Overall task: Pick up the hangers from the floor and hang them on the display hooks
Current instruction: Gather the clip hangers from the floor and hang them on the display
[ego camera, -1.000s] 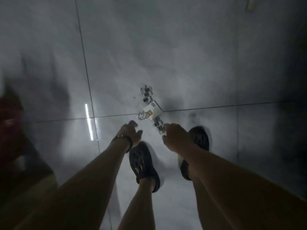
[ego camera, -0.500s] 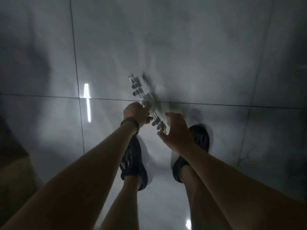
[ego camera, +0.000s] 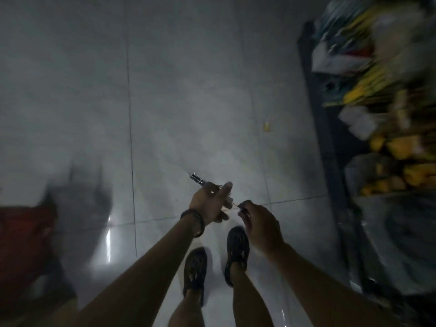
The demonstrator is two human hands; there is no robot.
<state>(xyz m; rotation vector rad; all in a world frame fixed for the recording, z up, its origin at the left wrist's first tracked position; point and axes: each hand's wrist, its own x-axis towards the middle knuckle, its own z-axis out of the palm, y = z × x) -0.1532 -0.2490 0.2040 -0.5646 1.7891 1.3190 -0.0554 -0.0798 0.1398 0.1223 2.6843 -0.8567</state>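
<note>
A bundle of metal clip hangers [ego camera: 197, 178] is lifted off the grey tiled floor, and I hold it with both hands. My left hand [ego camera: 210, 202] grips the middle of the bundle, and its far clipped end sticks out up and to the left past my knuckles. My right hand [ego camera: 258, 223] pinches the near end of the bundle between thumb and fingers. Most of the hangers are hidden inside my left fist. No display hooks show clearly.
A dark display rack [ego camera: 330, 142] with blurred yellow and white packaged goods [ego camera: 387, 128] fills the right side. A small yellow scrap [ego camera: 266, 125] lies on the floor. A red object [ego camera: 21, 234] sits at the left edge. My feet in dark shoes [ego camera: 237, 246] stand below my hands.
The hangers have come up off the floor into both hands. My view has swung right, which brings the display rack into sight.
</note>
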